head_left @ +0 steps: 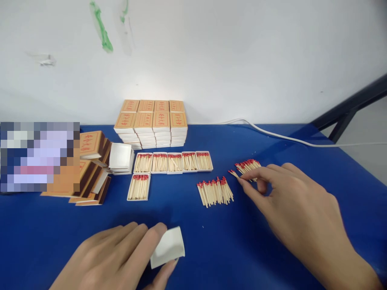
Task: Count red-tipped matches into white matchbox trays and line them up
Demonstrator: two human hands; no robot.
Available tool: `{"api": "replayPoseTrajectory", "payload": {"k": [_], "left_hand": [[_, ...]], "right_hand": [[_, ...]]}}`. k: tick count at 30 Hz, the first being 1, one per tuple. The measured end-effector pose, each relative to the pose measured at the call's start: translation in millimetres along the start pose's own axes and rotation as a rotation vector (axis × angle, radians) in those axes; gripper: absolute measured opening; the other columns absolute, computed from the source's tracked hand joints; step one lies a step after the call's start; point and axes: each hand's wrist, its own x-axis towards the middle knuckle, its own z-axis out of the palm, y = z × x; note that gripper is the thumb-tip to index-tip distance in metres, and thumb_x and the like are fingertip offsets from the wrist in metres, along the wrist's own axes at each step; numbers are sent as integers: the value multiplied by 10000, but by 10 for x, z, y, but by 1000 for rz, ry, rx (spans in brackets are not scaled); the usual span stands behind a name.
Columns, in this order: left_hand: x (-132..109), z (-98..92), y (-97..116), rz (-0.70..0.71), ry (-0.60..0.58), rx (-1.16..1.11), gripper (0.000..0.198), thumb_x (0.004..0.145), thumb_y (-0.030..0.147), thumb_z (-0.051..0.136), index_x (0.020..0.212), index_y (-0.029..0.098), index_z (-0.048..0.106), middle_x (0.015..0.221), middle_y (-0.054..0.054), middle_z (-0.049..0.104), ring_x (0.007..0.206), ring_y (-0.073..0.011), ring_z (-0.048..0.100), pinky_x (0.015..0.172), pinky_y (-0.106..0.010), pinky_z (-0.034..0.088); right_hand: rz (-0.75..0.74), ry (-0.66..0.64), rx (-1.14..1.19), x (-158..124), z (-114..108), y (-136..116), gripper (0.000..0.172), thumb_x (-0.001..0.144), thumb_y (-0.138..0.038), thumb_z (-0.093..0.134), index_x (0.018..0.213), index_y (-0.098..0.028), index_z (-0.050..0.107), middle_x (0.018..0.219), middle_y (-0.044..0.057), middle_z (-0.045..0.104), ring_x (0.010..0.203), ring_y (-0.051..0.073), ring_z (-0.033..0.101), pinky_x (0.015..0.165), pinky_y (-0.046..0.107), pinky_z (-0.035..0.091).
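Note:
Near the front edge of the view, my left hand [121, 251] grips an empty white matchbox tray [171, 245] between thumb and fingers. Over on the right, my right hand [296, 205] pinches a few red-tipped matches [234, 173] between thumb and forefinger. Just behind those fingers lies a pile of matches [248, 165], partly covered by the hand. A second, larger pile of matches [214, 191] is spread to the left of it. Five filled trays [174, 162] stand in a row, and one more filled tray [138, 187] sits in front of the row's left end.
Closed matchboxes [151, 121] are stacked against the white wall [226, 60]. White empty trays [120, 157] are stacked beside orange matchbox sleeves [90, 177] at left. A pixelated patch covers the far left. A white cable [272, 137] crosses the back of the blue table [211, 253].

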Motion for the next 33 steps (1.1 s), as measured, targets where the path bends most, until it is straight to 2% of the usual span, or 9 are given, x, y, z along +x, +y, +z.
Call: {"api": "replayPoseTrajectory", "payload": {"k": [5, 9, 14, 20, 23, 27, 30, 33], "left_hand": [[59, 88, 54, -65, 35, -52, 320, 1129, 581, 731, 1231, 285, 799, 898, -31, 820, 823, -209, 869, 743, -273, 724], [75, 118, 56, -77, 25, -60, 329, 1127, 590, 728, 1208, 279, 796, 889, -33, 812, 827, -210, 866, 741, -273, 725], [77, 123, 68, -81, 16, -67, 327, 1131, 584, 719, 1204, 274, 791, 880, -31, 803, 818, -208, 860, 736, -272, 722], [55, 38, 71, -94, 2, -70, 294, 1132, 548, 726, 1214, 270, 778, 866, -21, 798, 782, -201, 846, 713, -267, 707], [64, -55, 38, -51, -25, -48, 219, 1156, 459, 693, 1229, 262, 753, 850, -4, 796, 733, -195, 833, 674, -274, 687], [100, -146, 1, 85, -121, 9, 152, 1202, 301, 566, 1254, 211, 677, 796, 17, 772, 616, -210, 791, 558, -358, 638], [106, -158, -3, 106, -135, 23, 153, 1215, 292, 533, 1261, 202, 648, 779, 21, 758, 587, -217, 778, 524, -385, 619], [91, -151, -13, 121, -136, 43, 164, 1212, 288, 523, 1271, 199, 647, 801, 9, 771, 617, -230, 802, 552, -396, 640]], "right_hand": [[-10, -12, 38, -2, -61, -34, 479, 1077, -585, 535, 849, -319, 861, 701, 64, 660, 681, 274, 661, 494, 312, 321], [-21, -67, 90, -37, -99, -44, 429, 1063, -571, 582, 826, -333, 849, 720, 37, 686, 600, 233, 635, 495, 321, 349], [-31, -87, 123, -65, -76, -47, 403, 1066, -557, 621, 825, -328, 849, 746, 30, 709, 589, 215, 654, 505, 321, 369], [-86, -96, 158, -43, -71, -25, 398, 1093, -602, 629, 895, -330, 844, 740, 12, 712, 609, 225, 683, 511, 320, 391], [-98, -97, 165, -47, -56, -58, 436, 1120, -618, 598, 889, -308, 798, 743, 9, 729, 624, 233, 707, 535, 335, 421], [-70, -81, 77, -78, 8, -231, 537, 1143, -715, 530, 883, -275, 694, 720, 30, 726, 587, 263, 715, 554, 366, 392], [-106, -45, -86, -98, 44, -434, 645, 1091, -872, 500, 874, -273, 606, 690, 65, 696, 550, 294, 690, 535, 366, 306], [-162, -22, -236, -98, 60, -613, 606, 1098, -838, 525, 887, -272, 568, 726, 99, 698, 626, 299, 714, 534, 356, 241]]}}
